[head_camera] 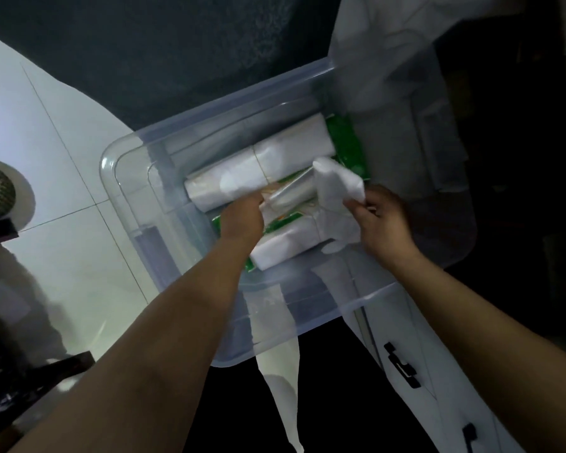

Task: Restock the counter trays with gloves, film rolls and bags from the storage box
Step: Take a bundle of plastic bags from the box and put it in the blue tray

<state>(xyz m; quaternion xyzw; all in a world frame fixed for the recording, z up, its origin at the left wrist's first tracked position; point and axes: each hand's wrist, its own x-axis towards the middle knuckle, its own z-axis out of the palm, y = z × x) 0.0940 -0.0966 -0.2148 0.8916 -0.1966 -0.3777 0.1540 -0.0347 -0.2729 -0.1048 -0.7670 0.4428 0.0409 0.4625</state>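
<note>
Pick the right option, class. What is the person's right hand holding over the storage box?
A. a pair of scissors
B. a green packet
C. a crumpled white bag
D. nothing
C: the right hand pinches a crumpled white bag above the clear box, while the left hand grips a film roll.
</note>
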